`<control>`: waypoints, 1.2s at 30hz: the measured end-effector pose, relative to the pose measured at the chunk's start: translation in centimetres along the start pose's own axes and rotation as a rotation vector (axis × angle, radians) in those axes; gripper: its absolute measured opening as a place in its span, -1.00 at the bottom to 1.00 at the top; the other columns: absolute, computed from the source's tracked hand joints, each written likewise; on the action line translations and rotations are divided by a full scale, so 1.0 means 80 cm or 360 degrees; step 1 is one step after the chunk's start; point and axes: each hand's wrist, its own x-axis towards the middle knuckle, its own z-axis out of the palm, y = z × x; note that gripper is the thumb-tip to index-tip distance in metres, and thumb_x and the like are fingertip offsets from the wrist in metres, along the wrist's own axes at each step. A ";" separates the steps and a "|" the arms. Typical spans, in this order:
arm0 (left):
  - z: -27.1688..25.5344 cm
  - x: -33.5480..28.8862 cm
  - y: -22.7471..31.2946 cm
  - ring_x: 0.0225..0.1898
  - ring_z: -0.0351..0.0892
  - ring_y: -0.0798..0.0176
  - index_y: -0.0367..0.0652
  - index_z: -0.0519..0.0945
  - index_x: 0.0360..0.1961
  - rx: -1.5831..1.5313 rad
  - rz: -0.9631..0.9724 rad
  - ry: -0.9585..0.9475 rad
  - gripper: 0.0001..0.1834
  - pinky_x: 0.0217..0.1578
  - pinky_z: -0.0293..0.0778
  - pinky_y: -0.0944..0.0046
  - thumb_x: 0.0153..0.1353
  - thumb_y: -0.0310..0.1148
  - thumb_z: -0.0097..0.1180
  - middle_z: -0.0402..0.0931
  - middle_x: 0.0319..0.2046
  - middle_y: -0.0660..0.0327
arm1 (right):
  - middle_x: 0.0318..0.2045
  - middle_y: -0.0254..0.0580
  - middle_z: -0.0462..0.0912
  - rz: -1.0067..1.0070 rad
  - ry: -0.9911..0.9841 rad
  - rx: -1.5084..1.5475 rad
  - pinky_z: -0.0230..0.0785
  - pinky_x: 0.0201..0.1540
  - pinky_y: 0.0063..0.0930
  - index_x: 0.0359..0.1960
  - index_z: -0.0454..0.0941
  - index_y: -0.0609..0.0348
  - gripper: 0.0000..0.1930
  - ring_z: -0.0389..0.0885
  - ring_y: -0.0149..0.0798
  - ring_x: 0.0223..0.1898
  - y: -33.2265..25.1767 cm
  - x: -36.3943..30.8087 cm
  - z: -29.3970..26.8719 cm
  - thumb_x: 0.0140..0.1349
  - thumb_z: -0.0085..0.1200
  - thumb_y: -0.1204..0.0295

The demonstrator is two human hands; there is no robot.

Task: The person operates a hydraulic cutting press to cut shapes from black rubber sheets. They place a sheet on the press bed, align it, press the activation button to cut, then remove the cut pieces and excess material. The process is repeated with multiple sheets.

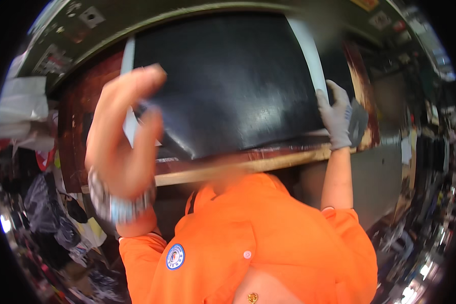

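Note:
A large black glossy sheet (pixel 228 76) covers the middle of the workbench. Long pale strips run along its two sides, a right strip (pixel 307 53) and a left strip (pixel 128 55). My right hand (pixel 336 117), in a grey glove, rests at the near end of the right strip, thumb and forefinger apart; its other fingers are partly hidden. Beside it lies a dark flap (pixel 358 121). My bare left hand (pixel 124 129) is raised over the left strip, blurred, thumb and fingers curved apart with nothing visible held. A light patterned band (pixel 119 205) circles that wrist.
A wooden edge (pixel 283 160) bounds the reddish-brown bench in front of me. Behind rises a dark green panel (pixel 162 15) with stickers. White bags (pixel 23 101) and dark plastic bags (pixel 43 200) crowd the left. A grey panel (pixel 370 177) stands at the lower right.

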 end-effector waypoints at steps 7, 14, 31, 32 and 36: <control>0.034 -0.022 0.157 -0.15 0.61 0.07 -0.37 0.60 -0.08 -0.1950 0.0717 -0.0744 -0.72 -0.11 0.49 0.23 0.18 -0.49 0.11 0.60 -0.13 0.00 | -0.08 -0.06 0.65 0.0232 0.0044 0.0237 0.38 0.13 -0.26 -0.06 0.62 0.21 -0.67 0.57 -0.06 0.04 -0.031 -0.081 0.007 0.18 0.26 0.32; 0.053 -0.035 0.196 -0.14 0.60 0.04 -0.35 0.59 -0.10 -0.2947 0.0714 -0.0909 -0.71 -0.10 0.48 0.19 0.21 -0.40 0.10 0.59 -0.13 -0.02 | -0.07 -0.08 0.64 0.0191 0.0016 0.0371 0.40 0.11 -0.32 -0.04 0.60 0.25 -0.70 0.59 -0.10 0.02 -0.040 -0.095 -0.002 0.21 0.23 0.40; 0.059 -0.064 0.218 -0.13 0.59 -0.03 -0.32 0.59 -0.13 -0.3241 0.0696 -0.0854 -0.63 -0.07 0.46 0.08 0.28 -0.18 0.07 0.55 -0.13 -0.05 | -0.08 -0.08 0.65 0.0198 -0.0021 0.0500 0.43 0.07 -0.33 -0.06 0.60 0.26 -0.71 0.61 -0.12 -0.01 -0.056 -0.087 0.000 0.20 0.24 0.43; 0.058 -0.064 0.219 -0.13 0.59 -0.04 -0.31 0.59 -0.13 -0.3238 0.0702 -0.0858 -0.63 -0.06 0.46 0.07 0.28 -0.17 0.07 0.54 -0.12 -0.05 | -0.08 -0.08 0.65 0.0133 -0.0008 0.0478 0.42 0.08 -0.34 -0.06 0.60 0.26 -0.71 0.61 -0.12 -0.01 -0.058 -0.085 0.001 0.20 0.24 0.44; 0.054 -0.059 0.217 -0.13 0.58 -0.06 -0.30 0.59 -0.14 -0.3197 0.0703 -0.0866 -0.60 -0.06 0.46 0.04 0.30 -0.12 0.06 0.53 -0.12 -0.06 | -0.08 -0.07 0.65 0.0093 -0.0033 0.0466 0.42 0.09 -0.34 -0.06 0.60 0.28 -0.72 0.61 -0.11 -0.02 -0.062 -0.081 0.004 0.21 0.23 0.45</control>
